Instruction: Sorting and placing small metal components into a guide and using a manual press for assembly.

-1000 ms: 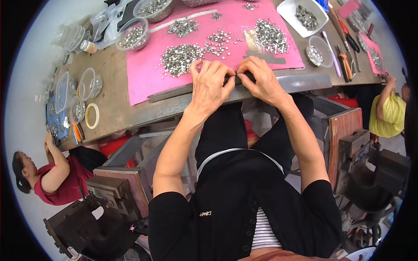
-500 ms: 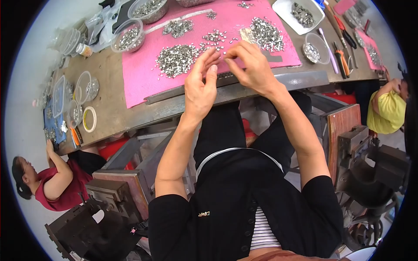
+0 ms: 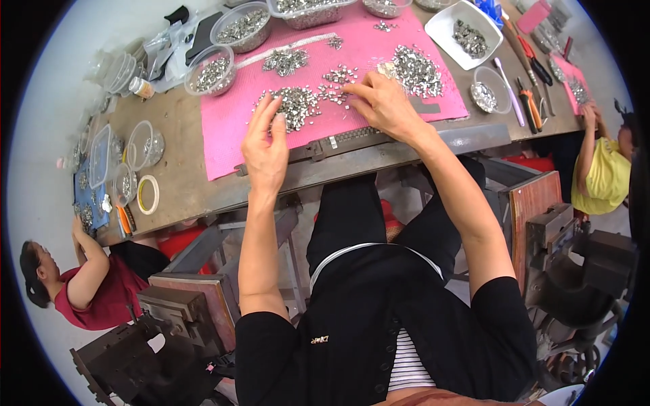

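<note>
The left hand (image 3: 265, 152) has parted from the right hand (image 3: 389, 108), whose fingertips it met a second ago, and shifted left over the edge of the large pile of metal pieces (image 3: 299, 108). The right hand has moved forward from the slotted metal bar (image 3: 352, 139) to the small cluster of metal pieces (image 3: 336, 84). The bar's middle, earlier covered by the hands, is now exposed, with a bright metal piece (image 3: 333, 142) showing. More of the rectangular plastic tub (image 3: 313, 18) has come into view.
</note>
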Motion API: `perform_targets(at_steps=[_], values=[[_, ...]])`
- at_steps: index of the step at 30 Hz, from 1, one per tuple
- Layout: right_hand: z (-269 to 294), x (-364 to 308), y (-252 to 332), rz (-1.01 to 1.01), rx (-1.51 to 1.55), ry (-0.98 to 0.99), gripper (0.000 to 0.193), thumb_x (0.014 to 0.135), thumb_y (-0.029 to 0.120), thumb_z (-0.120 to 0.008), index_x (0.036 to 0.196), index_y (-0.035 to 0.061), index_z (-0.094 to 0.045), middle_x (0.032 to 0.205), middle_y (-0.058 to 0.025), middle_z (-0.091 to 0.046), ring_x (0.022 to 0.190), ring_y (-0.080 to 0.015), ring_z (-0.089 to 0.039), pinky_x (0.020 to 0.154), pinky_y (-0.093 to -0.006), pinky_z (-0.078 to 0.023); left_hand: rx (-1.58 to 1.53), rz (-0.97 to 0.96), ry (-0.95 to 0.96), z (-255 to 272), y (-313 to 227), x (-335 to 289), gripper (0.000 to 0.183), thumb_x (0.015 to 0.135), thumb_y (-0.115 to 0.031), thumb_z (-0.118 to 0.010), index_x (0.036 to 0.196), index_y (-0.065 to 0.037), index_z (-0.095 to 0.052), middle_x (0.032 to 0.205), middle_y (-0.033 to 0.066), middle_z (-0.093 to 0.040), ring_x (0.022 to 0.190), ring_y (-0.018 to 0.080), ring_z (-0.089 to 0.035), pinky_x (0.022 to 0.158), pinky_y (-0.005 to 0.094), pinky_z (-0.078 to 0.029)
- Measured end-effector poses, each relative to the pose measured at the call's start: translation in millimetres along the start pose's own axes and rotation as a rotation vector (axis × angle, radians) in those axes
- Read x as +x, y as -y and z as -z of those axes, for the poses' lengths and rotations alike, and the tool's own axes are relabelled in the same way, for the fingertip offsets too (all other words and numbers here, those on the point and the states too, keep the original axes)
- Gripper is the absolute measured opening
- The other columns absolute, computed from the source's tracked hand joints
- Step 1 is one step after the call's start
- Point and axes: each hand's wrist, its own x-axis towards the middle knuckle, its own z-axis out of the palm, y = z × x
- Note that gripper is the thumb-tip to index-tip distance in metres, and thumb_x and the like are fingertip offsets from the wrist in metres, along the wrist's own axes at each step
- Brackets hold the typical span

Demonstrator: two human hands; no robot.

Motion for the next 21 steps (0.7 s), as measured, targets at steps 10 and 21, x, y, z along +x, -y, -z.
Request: perform_targets(at_steps=[10, 21], values=[[3, -6, -4, -0.005, -0.011, -0.010, 0.022, 0.090, 0.013, -0.070, 0.112, 0.0123, -0.073, 0.094, -0.0094, -0.060, 0.085, -0.0275, -0.061, 0.082, -0.0414, -0.046, 0.621, -0.287, 0.447, -46, -12, 27, 0.051, 0.106, -0.041, -0.046, 0.148, -0.012, -0.051, 0.157, 0.0075, -0.045, 0.148, 0.0526, -0.022, 0.109, 0.0812, -0.008], [8, -7, -14, -0.017, 0.079, -0.080, 0.014, 0.089, 0.007, -0.069, 0.102, 0.0071, -0.073, 0.084, -0.0100, -0.060, 0.079, -0.0288, -0.061, 0.073, -0.0405, -0.048, 0.577, -0.491, 0.201, -50, -9, 70, 0.011, 0.086, -0.024, -0.076, 0.095, -0.018, -0.079, 0.090, -0.0006, -0.066, 0.103, 0.0236, -0.057, 0.106, 0.0547, -0.031]])
